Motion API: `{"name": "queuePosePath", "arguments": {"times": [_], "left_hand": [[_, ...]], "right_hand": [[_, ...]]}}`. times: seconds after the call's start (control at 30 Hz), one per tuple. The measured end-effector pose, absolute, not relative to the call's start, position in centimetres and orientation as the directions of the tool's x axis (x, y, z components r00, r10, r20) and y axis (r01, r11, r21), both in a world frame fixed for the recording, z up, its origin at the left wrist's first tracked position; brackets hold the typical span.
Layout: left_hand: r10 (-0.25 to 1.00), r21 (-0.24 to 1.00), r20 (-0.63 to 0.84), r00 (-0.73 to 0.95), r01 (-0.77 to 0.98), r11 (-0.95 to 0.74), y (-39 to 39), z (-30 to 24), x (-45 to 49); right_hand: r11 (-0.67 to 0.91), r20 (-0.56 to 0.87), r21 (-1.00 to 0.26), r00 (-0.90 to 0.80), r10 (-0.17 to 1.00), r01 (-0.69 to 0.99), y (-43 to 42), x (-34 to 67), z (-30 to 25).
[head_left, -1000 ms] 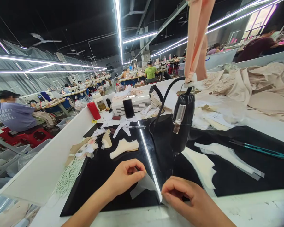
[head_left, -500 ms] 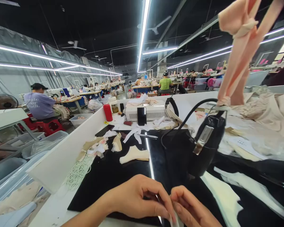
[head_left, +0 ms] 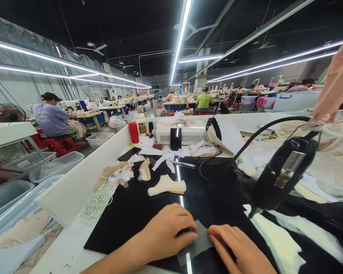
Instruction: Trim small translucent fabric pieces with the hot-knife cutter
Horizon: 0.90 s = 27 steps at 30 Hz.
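My left hand [head_left: 167,234] lies low on the black glossy work surface [head_left: 131,213], fingers curled, fingertips pressing a thin translucent film piece [head_left: 198,243]. My right hand [head_left: 241,251] touches the same film from the right, fingers bent and pressed down on it. A black hanging hand tool [head_left: 282,173] on a cable dangles tilted just above and right of my hands. A stack of cream fabric pieces [head_left: 167,186] lies beyond my left hand.
White cut fabric shapes [head_left: 280,243] lie at the right. Cord and scraps [head_left: 98,199] sit at the left edge by a white partition [head_left: 82,179]. A white machine box [head_left: 185,133], phone [head_left: 175,139] and red bottle [head_left: 133,132] stand at the back. Other workers sit at distant tables.
The view has swung left and down. My hands, which pinched the film up between them, have laid it flat on the black surface. The hanging tool now shows further right.
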<state>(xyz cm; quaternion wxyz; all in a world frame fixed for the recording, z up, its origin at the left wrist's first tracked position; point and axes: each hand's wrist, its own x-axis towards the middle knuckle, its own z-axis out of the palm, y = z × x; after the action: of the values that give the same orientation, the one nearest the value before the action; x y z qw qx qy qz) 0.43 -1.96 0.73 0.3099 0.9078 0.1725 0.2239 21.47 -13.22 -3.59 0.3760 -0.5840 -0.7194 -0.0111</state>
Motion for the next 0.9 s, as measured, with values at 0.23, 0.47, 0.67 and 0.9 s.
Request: {"name": "queuePosePath", "arguments": {"times": [0.23, 0.47, 0.67, 0.9], "left_hand": [[0.316, 0.418, 0.353, 0.880, 0.154, -0.895, -1.9, -0.5, 0.1], [0.274, 0.365, 0.382, 0.883, 0.128, -0.922, -1.6, -0.4, -0.4], [0.219, 0.245, 0.426, 0.878, 0.121, -0.962, -0.5, -1.8, -0.8], [0.182, 0.126, 0.525, 0.832, 0.136, -0.983, -0.2, -2.0, -1.1]], "right_hand": [[0.235, 0.554, -0.294, -0.035, 0.832, 0.926, -13.9, 21.4, -4.1], [0.122, 0.500, -0.311, 0.053, 0.864, 0.943, -16.7, 22.9, -3.3], [-0.132, 0.538, -0.255, 0.253, 0.804, 0.958, -19.3, 29.4, -1.5], [-0.349, 0.570, -0.192, 0.394, 0.721, 0.917, -19.1, 35.7, -2.5]]}}
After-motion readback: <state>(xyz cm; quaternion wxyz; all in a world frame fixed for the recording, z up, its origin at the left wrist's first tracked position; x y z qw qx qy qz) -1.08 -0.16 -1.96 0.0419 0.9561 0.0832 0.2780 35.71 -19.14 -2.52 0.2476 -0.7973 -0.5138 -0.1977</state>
